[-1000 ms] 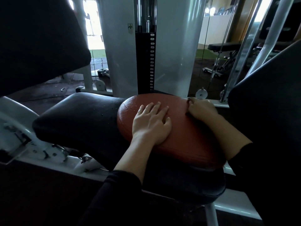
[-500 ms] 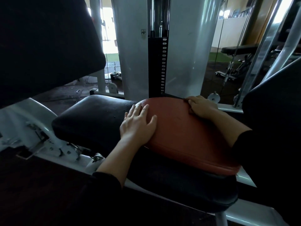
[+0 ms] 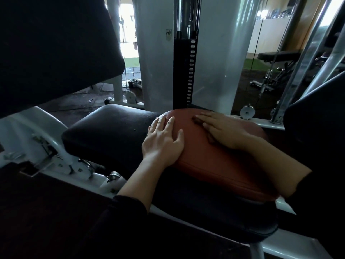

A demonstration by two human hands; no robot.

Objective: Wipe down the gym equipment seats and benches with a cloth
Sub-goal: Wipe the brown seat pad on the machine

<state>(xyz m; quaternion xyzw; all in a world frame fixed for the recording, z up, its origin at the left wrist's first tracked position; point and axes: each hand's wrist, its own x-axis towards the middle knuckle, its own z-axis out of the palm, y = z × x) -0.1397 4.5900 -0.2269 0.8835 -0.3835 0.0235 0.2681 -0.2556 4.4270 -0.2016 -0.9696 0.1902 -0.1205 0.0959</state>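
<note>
A red-brown seat pad (image 3: 214, 161) lies on top of a black seat cushion (image 3: 112, 135) in the middle of the view. My left hand (image 3: 162, 144) rests flat on the pad's left edge, fingers straight and slightly spread. My right hand (image 3: 224, 129) lies flat on the far part of the pad and presses a dark brown cloth (image 3: 198, 120) against it. Only the cloth's edges show, past the fingertips and under the thumb side. Small droplets glint on the pad's far left rim.
A large black back pad (image 3: 56, 49) hangs at the upper left, another black pad (image 3: 317, 118) close on the right. Behind the seat stands the weight stack (image 3: 184, 71) between white shrouds. The white frame with metal brackets (image 3: 46, 152) sits lower left. A bench (image 3: 276, 55) stands far right.
My right hand has flattened out and slid with the cloth from the pad's far right edge toward its middle. My left hand has shifted to the pad's left edge.
</note>
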